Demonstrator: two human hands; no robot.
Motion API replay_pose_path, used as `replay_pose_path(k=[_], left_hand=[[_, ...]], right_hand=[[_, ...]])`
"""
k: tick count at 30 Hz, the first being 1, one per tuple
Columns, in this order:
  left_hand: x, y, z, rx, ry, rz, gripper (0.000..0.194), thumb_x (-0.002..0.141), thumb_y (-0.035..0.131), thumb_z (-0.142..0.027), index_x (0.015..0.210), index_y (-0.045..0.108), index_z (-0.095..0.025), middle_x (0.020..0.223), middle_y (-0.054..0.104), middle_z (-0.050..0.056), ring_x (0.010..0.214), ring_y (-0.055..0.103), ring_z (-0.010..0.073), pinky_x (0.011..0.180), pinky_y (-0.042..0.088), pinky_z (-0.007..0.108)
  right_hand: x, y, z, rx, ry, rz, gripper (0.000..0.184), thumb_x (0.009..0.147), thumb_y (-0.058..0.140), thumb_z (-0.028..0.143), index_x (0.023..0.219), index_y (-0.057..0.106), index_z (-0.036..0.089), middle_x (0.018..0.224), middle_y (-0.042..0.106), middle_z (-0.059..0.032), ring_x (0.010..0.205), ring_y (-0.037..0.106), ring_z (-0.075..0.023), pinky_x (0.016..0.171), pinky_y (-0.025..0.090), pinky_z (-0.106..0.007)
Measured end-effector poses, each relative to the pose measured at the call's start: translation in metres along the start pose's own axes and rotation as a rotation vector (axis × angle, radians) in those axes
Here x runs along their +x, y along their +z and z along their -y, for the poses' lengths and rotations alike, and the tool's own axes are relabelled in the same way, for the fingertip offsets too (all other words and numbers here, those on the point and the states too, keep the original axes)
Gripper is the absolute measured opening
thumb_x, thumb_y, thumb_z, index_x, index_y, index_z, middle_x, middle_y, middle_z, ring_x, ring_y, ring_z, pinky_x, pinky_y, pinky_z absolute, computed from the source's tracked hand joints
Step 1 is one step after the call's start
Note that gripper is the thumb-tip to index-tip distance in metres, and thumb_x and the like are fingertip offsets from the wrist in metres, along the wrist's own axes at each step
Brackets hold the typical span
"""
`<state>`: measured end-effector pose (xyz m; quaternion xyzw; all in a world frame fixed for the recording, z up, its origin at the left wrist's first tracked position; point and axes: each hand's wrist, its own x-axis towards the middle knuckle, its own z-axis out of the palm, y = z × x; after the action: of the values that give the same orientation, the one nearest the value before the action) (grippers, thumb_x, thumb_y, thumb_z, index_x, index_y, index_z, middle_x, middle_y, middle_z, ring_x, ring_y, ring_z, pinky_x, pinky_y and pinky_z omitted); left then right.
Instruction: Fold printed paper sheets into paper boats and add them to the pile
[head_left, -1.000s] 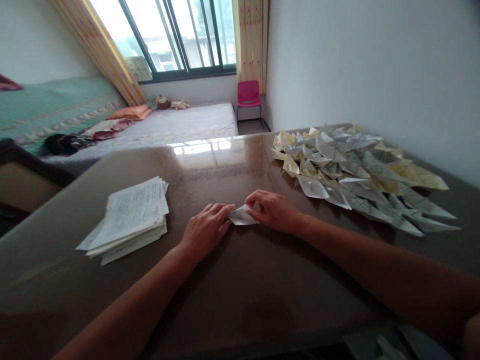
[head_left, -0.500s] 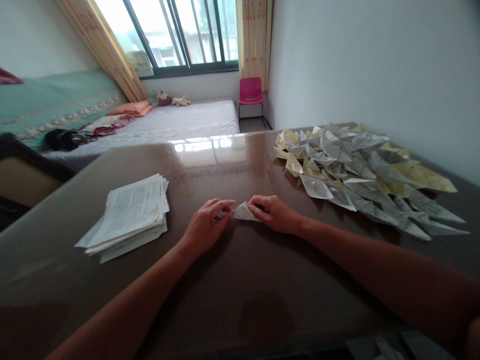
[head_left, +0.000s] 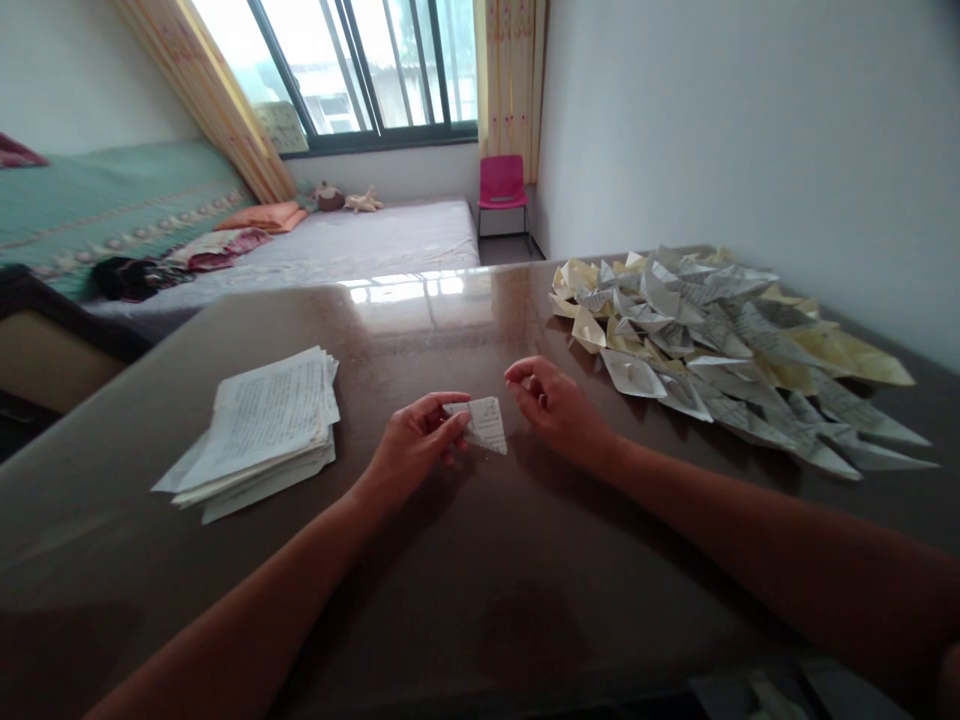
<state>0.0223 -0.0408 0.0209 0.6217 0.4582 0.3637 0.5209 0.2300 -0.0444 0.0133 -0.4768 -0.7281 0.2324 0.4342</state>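
Observation:
A small piece of folded paper [head_left: 486,424] with writing on it is pinched at its left end between the thumb and fingers of my left hand [head_left: 416,437]. Its right part sticks out past the fingertips, just above the brown table [head_left: 420,600]. Just to the right, apart from the paper, my right hand [head_left: 551,403] has loosely bent fingers, with a gap between thumb and forefinger. Nothing shows in that hand.
A stack of written sheets [head_left: 262,415] lies at the left. Many folded paper boats [head_left: 697,320] are heaped at the right, near the wall. Past the table stand a bed [head_left: 397,235] and a pink chair [head_left: 502,183]. More pale paper [head_left: 772,695] shows below the front edge.
My right hand has let go of the folded paper and moved slightly up and right. My left hand now holds the paper, which has turned and shows more of its written face.

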Motion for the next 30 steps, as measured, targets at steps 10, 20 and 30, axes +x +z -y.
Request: replay_pose_path(k=[10, 20, 30], left_hand=[[-0.004, 0.003, -0.002, 0.134, 0.100, 0.048, 0.041, 0.090, 0.052, -0.040, 0.118, 0.057, -0.011, 0.060, 0.060, -0.003, 0.044, 0.051, 0.0072, 0.042, 0.043, 0.017], [-0.008, 0.010, 0.006, 0.428, 0.290, -0.006, 0.039, 0.085, 0.059, -0.031, 0.123, 0.056, -0.019, 0.072, 0.056, -0.003, 0.056, 0.051, 0.0074, 0.055, 0.045, 0.019], [-0.006, 0.026, 0.011, 0.718, 0.380, -0.209, 0.061, 0.080, 0.053, -0.017, 0.138, 0.037, -0.023, 0.099, 0.050, 0.004, 0.076, 0.052, 0.0134, 0.063, 0.047, 0.025]], right_hand=[[-0.010, 0.011, 0.006, -0.066, -0.094, 0.252, 0.028, 0.086, 0.060, 0.036, 0.107, 0.062, 0.017, 0.098, 0.063, -0.0042, 0.064, 0.054, -0.0081, 0.065, 0.043, -0.023], [-0.010, 0.010, 0.009, -0.129, -0.085, 0.307, 0.029, 0.085, 0.055, 0.026, 0.111, 0.058, 0.015, 0.090, 0.068, -0.0045, 0.070, 0.061, -0.0126, 0.063, 0.041, -0.022], [-0.014, 0.016, 0.017, -0.468, -0.128, 0.300, 0.025, 0.090, 0.041, 0.025, 0.114, 0.043, 0.017, 0.089, 0.068, -0.0050, 0.074, 0.064, -0.0186, 0.062, 0.035, -0.026]])
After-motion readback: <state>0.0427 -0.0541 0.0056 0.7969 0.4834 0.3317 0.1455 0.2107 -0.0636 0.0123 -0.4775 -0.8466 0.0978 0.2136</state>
